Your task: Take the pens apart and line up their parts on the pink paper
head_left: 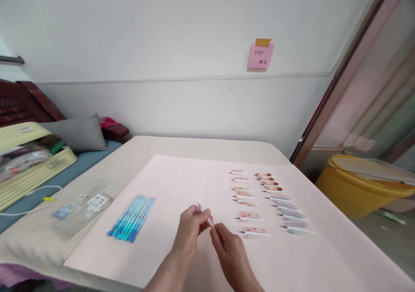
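Over the middle of the pink sheet, my left hand [188, 226] pinches a slim, pale pen [211, 223] near its upper end. The fingers of my right hand [231, 245] are closed around its lower end, so much of it is hidden. Just right of my hands lies a column of separate white refills with dark tips, paired with pink-patterned pen parts [254, 230]. Farther right, a second column holds more refills beside brown and greyish pen parts [293, 224]. To the left, several blue and turquoise pens [133, 217] lie side by side.
The pink sheet [181, 179] covers a pale table. Clear plastic packaging [87, 205] and a small blue packet [63, 211] lie at the left. A yellow bin [340, 192] stands right of the table. A pink note [260, 56] is taped to the wall behind.
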`<state>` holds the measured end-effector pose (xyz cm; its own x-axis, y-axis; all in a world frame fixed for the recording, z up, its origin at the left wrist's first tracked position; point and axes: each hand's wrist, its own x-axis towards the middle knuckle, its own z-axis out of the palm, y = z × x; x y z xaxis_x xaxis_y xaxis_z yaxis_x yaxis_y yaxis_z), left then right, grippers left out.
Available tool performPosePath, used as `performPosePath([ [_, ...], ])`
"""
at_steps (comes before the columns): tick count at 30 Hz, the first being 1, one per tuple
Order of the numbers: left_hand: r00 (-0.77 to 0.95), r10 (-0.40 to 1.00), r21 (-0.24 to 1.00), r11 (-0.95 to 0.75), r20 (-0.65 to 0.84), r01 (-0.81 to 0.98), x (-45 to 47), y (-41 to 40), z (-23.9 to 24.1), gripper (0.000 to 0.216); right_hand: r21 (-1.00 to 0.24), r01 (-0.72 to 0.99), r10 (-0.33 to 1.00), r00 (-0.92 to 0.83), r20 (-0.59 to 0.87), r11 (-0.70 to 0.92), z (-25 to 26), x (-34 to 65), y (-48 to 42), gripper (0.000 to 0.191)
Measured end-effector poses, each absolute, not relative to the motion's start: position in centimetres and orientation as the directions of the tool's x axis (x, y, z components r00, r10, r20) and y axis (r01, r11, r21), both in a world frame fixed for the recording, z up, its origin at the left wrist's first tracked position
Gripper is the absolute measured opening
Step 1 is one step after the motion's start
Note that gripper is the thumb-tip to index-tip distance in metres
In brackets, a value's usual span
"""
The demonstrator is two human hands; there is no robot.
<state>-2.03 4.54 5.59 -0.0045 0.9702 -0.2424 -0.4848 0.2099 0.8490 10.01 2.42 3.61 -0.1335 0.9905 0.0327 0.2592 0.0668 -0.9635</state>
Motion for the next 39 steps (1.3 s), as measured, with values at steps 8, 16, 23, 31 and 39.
performPosePath([
  [8, 0.080, 0.959, 0.767, 0.266, -0.271, -0.584, -2.4, 4.5, 6.4, 0.023, -0.985, 0.134, 0.975, -0.176, -0.132, -0.109, 4.0, 10.4, 2.7, 0.030],
  [16, 0.017, 0.957, 0.857, 0.266, -0.289, -0.441, -2.4, 4.3, 5.6, 0.023, -0.984, 0.046, 0.963, -0.204, -0.179, -0.173, 4.0, 10.5, 2.6, 0.030],
  [23, 0.100, 0.960, 0.761, 0.268, -0.260, -0.591, -2.3, 4.5, 5.8, 0.029, -0.963, 0.265, 0.990, -0.113, -0.089, -0.056, 3.4, 10.6, 3.0, 0.030],
  [31, 0.035, 0.965, 0.837, 0.243, -0.260, -0.490, -2.9, 4.6, 5.8, 0.029, -0.950, 0.312, 0.993, -0.113, -0.036, 0.001, 3.9, 10.8, 2.7, 0.032],
  [39, -0.047, 0.963, 0.898, 0.229, -0.266, -0.376, -3.1, 4.7, 5.8, 0.038, -0.945, 0.326, 0.992, -0.128, -0.006, 0.036, 4.1, 10.9, 2.7, 0.031],
])
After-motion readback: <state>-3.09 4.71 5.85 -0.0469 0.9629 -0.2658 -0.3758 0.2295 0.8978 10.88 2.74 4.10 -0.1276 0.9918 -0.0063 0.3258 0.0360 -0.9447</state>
